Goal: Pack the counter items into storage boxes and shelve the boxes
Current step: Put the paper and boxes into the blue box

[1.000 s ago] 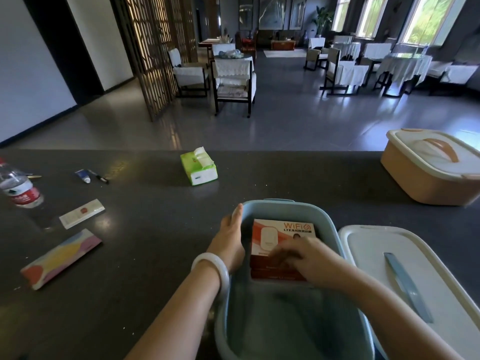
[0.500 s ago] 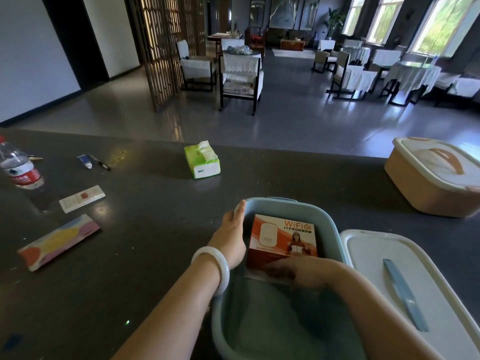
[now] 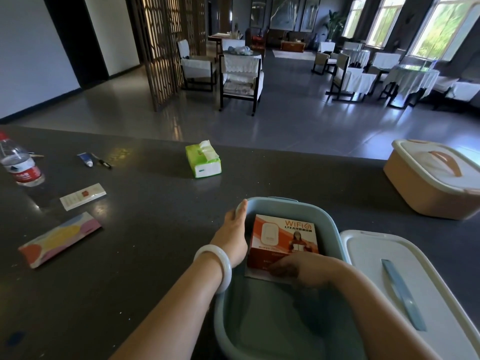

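An orange-and-white WiFi box [image 3: 281, 240] lies in a pale blue storage box [image 3: 330, 224], whose white lid [image 3: 368, 258] has a blue handle. The dark speckled bench [image 3: 155, 229] carries a green-and-white tissue pack [image 3: 204, 162], a peach storage box [image 3: 426, 196] and a pastel-patterned flat pack [image 3: 59, 239].

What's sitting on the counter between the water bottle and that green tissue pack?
In the head view, a small blue-and-white tube and a dark pen lie side by side between the water bottle and the tissue pack.

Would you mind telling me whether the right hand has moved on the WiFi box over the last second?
Yes. The right hand slid from the top of the WiFi box toward its near edge.
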Action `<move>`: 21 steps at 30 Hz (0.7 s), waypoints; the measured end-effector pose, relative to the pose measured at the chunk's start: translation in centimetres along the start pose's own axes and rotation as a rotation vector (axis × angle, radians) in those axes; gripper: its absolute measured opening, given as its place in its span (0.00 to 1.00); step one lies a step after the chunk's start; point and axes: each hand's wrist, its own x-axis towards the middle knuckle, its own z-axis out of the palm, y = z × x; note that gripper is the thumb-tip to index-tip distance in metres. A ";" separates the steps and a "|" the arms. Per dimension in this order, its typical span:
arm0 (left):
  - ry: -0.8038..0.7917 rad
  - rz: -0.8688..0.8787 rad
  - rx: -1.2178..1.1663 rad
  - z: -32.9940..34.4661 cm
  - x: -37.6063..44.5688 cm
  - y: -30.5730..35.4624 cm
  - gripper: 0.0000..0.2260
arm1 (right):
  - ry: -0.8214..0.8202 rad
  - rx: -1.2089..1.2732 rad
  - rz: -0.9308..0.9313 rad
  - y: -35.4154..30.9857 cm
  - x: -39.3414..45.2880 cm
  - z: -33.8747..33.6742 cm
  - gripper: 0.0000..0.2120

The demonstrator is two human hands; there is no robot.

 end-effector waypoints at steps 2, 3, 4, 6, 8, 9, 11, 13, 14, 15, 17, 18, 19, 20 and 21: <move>0.003 -0.001 0.004 0.0 0.0 0.0 0.41 | -0.011 0.003 -0.002 0.0 -0.1 0.0 0.31; 0.004 0.003 0.002 0.0 0.0 0.0 0.41 | -0.019 0.009 -0.004 0.0 -0.1 0.0 0.31; 0.004 0.006 0.000 0.0 0.0 0.0 0.41 | -0.027 0.017 -0.009 0.0 -0.2 0.0 0.32; 0.002 0.013 0.000 0.0 -0.1 0.0 0.41 | -0.054 0.056 -0.030 0.0 -0.2 -0.1 0.32; -0.001 0.013 0.002 -0.1 -0.1 0.1 0.41 | -0.094 0.124 -0.053 0.0 -0.4 -0.2 0.32; 0.000 0.011 0.002 -0.1 -0.1 0.1 0.41 | -0.104 0.148 -0.065 0.0 -0.4 -0.2 0.32; 0.006 0.010 0.002 -0.2 -0.2 0.3 0.40 | -0.103 0.176 -0.085 0.0 -0.6 -0.2 0.32; 0.011 0.015 0.005 -0.2 -0.3 0.3 0.40 | -0.095 0.198 -0.102 0.0 -0.7 -0.4 0.31; 0.012 0.018 0.004 -0.2 -0.3 0.3 0.40 | -0.087 0.207 -0.110 0.0 -0.8 -0.4 0.31; 0.012 0.020 0.002 -0.2 -0.3 0.3 0.40 | -0.080 0.216 -0.120 0.0 -0.9 -0.5 0.31; 0.015 0.024 -0.003 -0.2 -0.4 0.2 0.39 | -0.069 0.230 -0.138 -0.1 -1.1 -0.7 0.31; 0.017 0.025 -0.006 -0.3 -0.4 0.2 0.39 | -0.064 0.236 -0.146 -0.1 -1.1 -0.8 0.31; 0.019 0.025 -0.010 -0.3 -0.4 0.2 0.39 | -0.060 0.243 -0.152 -0.1 -1.1 -0.8 0.31; 0.020 0.025 -0.014 -0.2 -0.4 0.2 0.39 | -0.056 0.252 -0.154 -0.1 -1.1 -0.7 0.31; 0.023 0.024 -0.016 -0.2 -0.4 0.3 0.39 | -0.052 0.259 -0.153 -0.1 -1.1 -0.7 0.31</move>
